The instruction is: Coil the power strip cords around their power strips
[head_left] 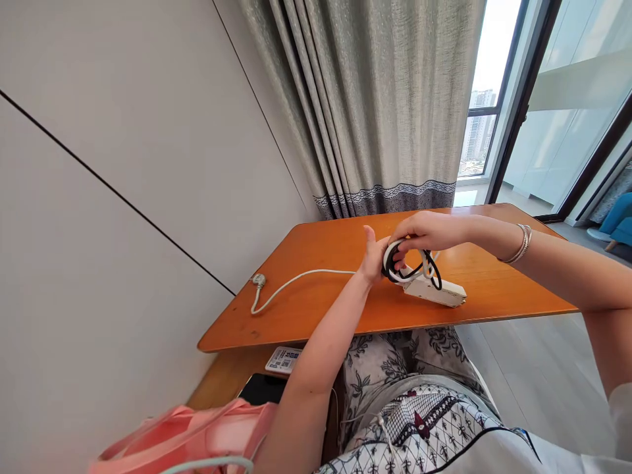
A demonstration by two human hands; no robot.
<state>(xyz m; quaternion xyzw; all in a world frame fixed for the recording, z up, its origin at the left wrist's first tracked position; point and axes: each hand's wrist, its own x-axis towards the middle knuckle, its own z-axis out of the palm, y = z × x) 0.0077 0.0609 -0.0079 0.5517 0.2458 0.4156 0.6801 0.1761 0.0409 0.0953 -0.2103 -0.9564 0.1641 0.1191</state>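
Over the orange-brown wooden table [320, 251], the left hand [376, 259] and right hand [423, 228] grasp a black-and-white cable coil [390, 263]; nearer than the right hand, a long white plastic power strip [437, 291] slants far-left to near-right.

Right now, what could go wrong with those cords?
The black and white cords cross in loops at the left hand and right hand, so they might tangle. The plug lies off at the white cord's far end; a pull could drag it across the table. The strip sits near the front edge and could get tugged off.
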